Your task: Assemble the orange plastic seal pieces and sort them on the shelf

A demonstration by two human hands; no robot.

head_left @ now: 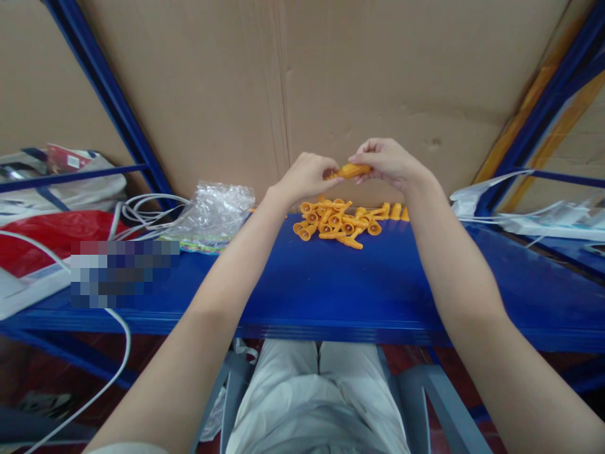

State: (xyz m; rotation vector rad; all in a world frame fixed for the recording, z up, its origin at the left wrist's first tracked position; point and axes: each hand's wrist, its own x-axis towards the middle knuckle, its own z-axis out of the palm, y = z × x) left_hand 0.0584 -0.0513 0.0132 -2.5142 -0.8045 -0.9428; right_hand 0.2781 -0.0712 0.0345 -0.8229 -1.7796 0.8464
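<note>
From the near edge of the blue table (pixel 340 284), look back to a loose heap of orange pieces (pixel 335 220) before the far edge. Held up near that edge, one orange piece (pixel 353 171), pinched at its ends by left hand (pixel 309 173) and right hand (pixel 385 162). Likely light, stiff, smooth plastic, hardly fragile; best gripped at the ends, lightly. Behind, cardboard (pixel 378 75).

Orange piece (pixel 353 171) held up, near-horizontal; similar pieces (pixel 334 220) (some cup-mouthed) heaped loosely below.
</note>
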